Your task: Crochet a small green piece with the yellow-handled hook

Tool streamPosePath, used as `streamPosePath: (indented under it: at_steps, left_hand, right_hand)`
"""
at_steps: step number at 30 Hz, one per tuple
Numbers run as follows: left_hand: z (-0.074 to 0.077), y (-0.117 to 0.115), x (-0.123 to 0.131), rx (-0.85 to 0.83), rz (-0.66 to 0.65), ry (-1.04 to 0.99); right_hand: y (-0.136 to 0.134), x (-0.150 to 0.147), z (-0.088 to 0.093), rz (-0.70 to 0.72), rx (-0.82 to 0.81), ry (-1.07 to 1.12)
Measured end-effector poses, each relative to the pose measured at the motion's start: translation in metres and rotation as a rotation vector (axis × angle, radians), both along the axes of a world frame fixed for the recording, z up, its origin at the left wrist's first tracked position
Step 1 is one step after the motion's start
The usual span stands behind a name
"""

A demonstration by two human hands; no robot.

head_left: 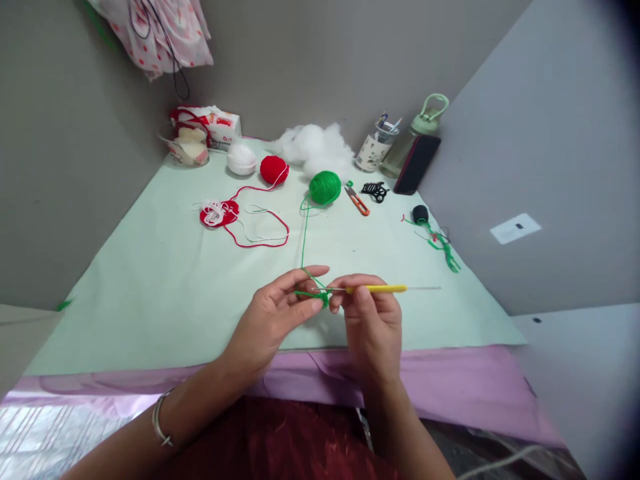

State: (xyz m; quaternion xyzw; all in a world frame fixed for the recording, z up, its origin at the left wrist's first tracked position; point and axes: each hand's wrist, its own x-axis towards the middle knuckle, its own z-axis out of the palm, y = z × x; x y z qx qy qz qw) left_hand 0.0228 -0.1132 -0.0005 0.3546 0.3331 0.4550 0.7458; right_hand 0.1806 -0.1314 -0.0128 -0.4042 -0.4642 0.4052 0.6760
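Observation:
My left hand (273, 317) pinches a small piece of green crochet work (320, 295), with the green strand running over its forefinger. That strand leads up the pale green table cover (150, 280) to a green yarn ball (325, 187). My right hand (373, 320) is closed round a yellow-handled crochet hook (380, 289), whose tip sits in the green work. The hook's metal shaft sticks out to the right. Both hands hover just above the table's near edge.
Further back lie a red yarn ball (274, 169), a white yarn ball (241, 160), a red-and-white crochet piece (218, 213), white stuffing (315, 147), orange snips (357, 200), a black hair clip (375, 191), a pen cup (374, 148), a bottle (423, 130), a phone (416, 165) and a tissue pack (213, 127).

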Motion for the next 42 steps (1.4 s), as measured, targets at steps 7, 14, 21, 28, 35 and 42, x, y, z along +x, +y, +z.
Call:
streamPosePath:
  at_steps: [7,14,21,28,35,42]
  left_hand:
    - [-0.001,-0.001,-0.003,0.026,-0.012,0.078]
    - [0.006,0.001,-0.004,0.141,0.024,0.195]
    - [0.011,0.002,-0.003,0.24,0.1,0.313]
    - [0.005,0.001,-0.002,0.346,0.186,0.369]
    - [0.0,-0.002,-0.002,0.407,0.224,0.395]
    - [0.0,-0.008,0.005,0.42,0.23,0.389]
  right_hand:
    - [-0.001,0.006,0.005,0.051,0.002,-0.011]
    - [-0.014,0.01,0.004,-0.058,0.144,-0.273]
    - [-0.016,0.01,0.001,-0.076,0.381,-0.586]
    - [-0.016,0.006,-0.002,-0.151,0.487,-0.732]
    - [-0.014,0.004,0.004,-0.172,0.496,-0.764]
    - [-0.011,-0.001,-0.01,-0.238,0.505,-0.691]
